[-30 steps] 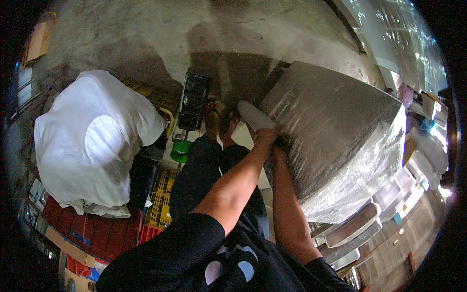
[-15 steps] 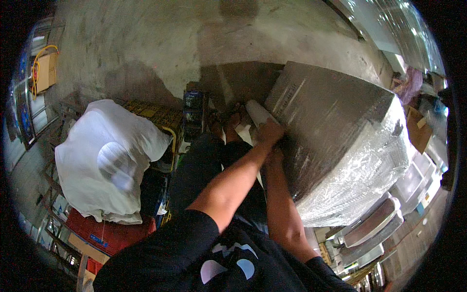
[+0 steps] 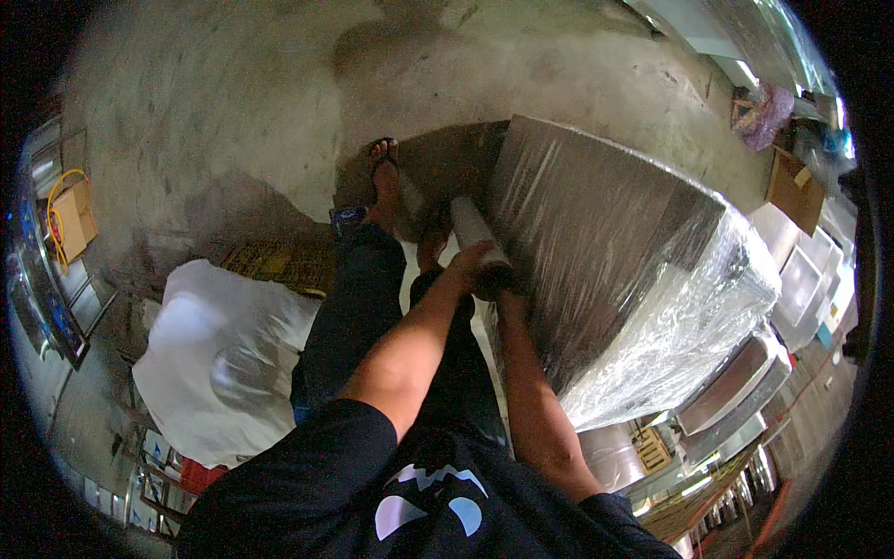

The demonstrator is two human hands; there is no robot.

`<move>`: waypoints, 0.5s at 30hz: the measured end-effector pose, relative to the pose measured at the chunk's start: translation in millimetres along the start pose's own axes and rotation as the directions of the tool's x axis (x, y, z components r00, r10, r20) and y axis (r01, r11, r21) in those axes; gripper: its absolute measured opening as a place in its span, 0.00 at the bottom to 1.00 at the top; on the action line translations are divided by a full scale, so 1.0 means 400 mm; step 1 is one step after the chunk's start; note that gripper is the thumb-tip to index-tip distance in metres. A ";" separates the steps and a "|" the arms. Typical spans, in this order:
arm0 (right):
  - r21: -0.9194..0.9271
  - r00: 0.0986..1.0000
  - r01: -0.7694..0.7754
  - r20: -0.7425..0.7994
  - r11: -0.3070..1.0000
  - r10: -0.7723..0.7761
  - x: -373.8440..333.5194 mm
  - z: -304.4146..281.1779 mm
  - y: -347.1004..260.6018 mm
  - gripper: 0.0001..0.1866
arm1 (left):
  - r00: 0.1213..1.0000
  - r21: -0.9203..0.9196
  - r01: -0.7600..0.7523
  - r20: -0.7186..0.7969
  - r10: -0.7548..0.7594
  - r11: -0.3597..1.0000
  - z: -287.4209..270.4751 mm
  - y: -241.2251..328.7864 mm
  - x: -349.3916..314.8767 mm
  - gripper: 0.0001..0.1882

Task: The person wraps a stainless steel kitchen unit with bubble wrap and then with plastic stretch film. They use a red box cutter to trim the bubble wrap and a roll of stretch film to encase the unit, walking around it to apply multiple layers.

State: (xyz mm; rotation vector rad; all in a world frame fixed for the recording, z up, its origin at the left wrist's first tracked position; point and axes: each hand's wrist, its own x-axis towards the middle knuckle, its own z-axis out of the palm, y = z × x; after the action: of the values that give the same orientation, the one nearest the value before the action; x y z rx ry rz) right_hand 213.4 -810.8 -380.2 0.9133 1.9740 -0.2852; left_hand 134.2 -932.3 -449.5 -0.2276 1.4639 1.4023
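A pale roll of stretch film (image 3: 472, 222) is in both my hands, beside the near-left side of a large box-shaped load (image 3: 605, 242). My left hand (image 3: 475, 265) is closed around the roll's lower part. My right hand (image 3: 506, 287), in shadow, is closed at its near end; its fingers are partly hidden. The load's brownish-grey face carries shiny streaks of clear film, and bubble wrap or clear plastic (image 3: 670, 335) covers its right side. The roll lies close to the load's left edge; whether it touches cannot be made out.
A white cloth-like cover (image 3: 223, 363) drapes over something at my left, beside a yellow crate (image 3: 279, 266). My sandalled foot (image 3: 383, 154) is on the concrete floor (image 3: 233, 102). Cardboard (image 3: 794, 191) and stacked panels (image 3: 736, 382) stand at the right.
My left leg has stepped forward past the crate. My hands and the film roll have shifted left and slightly nearer to me. The load also appears slightly further left as the view moves.
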 end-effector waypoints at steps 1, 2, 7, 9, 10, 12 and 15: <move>-0.087 1.000 0.030 0.003 0.996 -0.030 0.013 -0.017 -0.020 0.32 | 0.997 0.005 0.070 0.021 -0.070 0.998 -0.028 0.021 0.014 0.28; -0.182 0.998 0.062 -0.008 0.981 -0.065 0.030 -0.036 -0.042 0.32 | 0.989 0.012 0.139 0.043 -0.139 0.990 -0.060 0.033 0.025 0.28; 0.333 0.950 0.308 -0.046 0.891 -0.310 0.181 -0.101 -0.145 0.32 | 0.886 0.219 0.451 0.005 -0.463 0.865 -0.111 0.061 0.192 0.31; 0.334 0.975 0.177 0.066 0.926 -0.210 0.223 -0.105 -0.139 0.31 | 0.972 0.655 0.178 0.001 -0.237 0.734 -0.102 0.048 0.208 0.32; 0.274 0.985 0.149 0.044 0.950 -0.167 0.238 -0.106 -0.126 0.31 | 0.994 0.822 0.049 0.018 -0.111 0.568 -0.098 0.042 0.202 0.32; 0.149 0.997 0.081 -0.018 0.985 -0.079 0.255 -0.105 -0.096 0.30 | 0.928 -0.279 0.287 -0.155 -0.338 0.916 -0.083 0.047 0.183 0.35; 0.033 0.994 0.028 -0.106 0.999 -0.025 0.260 -0.124 -0.055 0.29 | 0.892 -0.756 0.304 0.011 -0.452 0.580 -0.058 0.095 0.177 0.40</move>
State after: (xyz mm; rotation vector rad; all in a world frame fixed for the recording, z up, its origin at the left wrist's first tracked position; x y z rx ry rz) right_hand 134.1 -749.5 -440.8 0.9416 2.0855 -0.2917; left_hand 63.4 -904.7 -484.5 -1.1659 0.8020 1.5648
